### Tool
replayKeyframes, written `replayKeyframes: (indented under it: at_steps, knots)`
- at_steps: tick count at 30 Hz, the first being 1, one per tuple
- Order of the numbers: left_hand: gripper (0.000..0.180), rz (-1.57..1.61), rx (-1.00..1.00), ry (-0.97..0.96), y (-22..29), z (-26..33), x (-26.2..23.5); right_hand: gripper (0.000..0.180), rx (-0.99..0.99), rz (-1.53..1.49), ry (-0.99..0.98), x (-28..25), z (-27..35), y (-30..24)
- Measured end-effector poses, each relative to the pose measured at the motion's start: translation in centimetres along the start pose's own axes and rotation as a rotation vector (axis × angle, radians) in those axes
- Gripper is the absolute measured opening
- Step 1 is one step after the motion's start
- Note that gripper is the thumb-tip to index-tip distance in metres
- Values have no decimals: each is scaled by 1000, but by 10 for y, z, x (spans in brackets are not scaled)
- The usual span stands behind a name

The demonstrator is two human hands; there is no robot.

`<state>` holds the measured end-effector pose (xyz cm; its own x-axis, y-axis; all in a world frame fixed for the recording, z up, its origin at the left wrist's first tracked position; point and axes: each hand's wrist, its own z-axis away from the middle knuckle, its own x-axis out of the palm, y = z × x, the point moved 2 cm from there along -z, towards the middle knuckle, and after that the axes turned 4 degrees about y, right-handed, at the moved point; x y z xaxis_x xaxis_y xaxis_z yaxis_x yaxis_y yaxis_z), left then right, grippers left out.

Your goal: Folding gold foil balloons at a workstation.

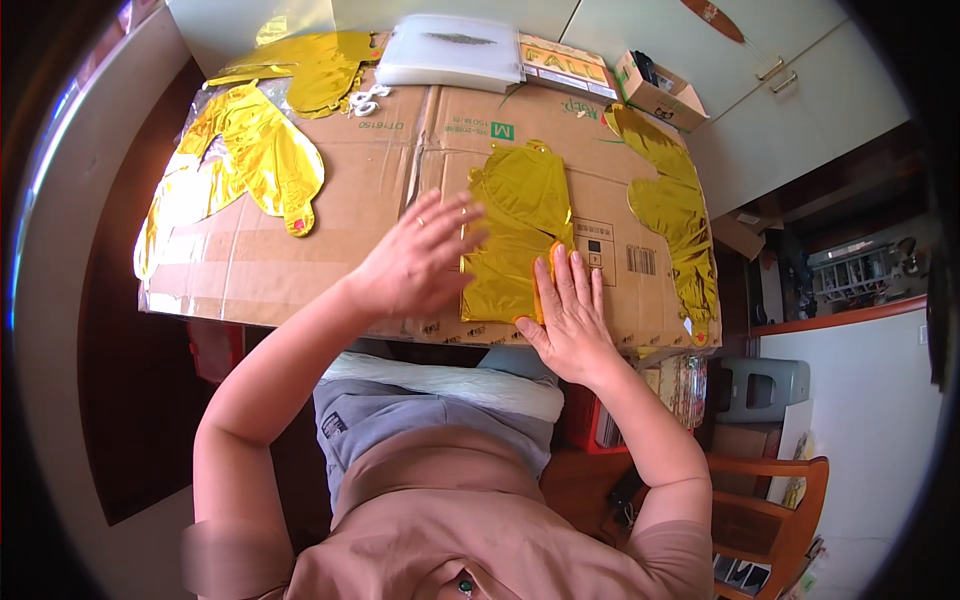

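A flat, folded gold foil balloon (515, 195) lies on the cardboard in front of me. My right hand (575, 315) rests flat along its lower right edge, fingers stretched out. A strip of something orange (541, 300) shows beneath that hand; its kind is hidden. Over the balloon's left edge is my left hand (415, 262), its fingers spread and slightly blurred, holding nothing. Whether it touches the foil I cannot tell. To the left lies a shiny, crumpled gold balloon (255, 140), and another gold balloon (672, 205) runs along the right edge.
The large cardboard box (370, 190) forms the work surface. At its far side are more gold foil (325, 75), white string (370, 98), a translucent plastic case (450, 55), a printed flat box (566, 68) and a small open carton (660, 90). A wooden chair (780, 510) stands at lower right.
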<state>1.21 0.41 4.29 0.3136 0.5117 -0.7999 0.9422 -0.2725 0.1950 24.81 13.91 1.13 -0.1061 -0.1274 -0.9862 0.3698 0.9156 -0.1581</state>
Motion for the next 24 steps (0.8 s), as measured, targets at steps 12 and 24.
replayKeyframes:
  at_steps: [12,24]
  knots:
    - [70,176,42,-246,43,33,-2,97,-104,-64,-39,-25,22,-7]
    - [37,44,71,55,68,68,3,59,-420,-172,395,-20,54,16]
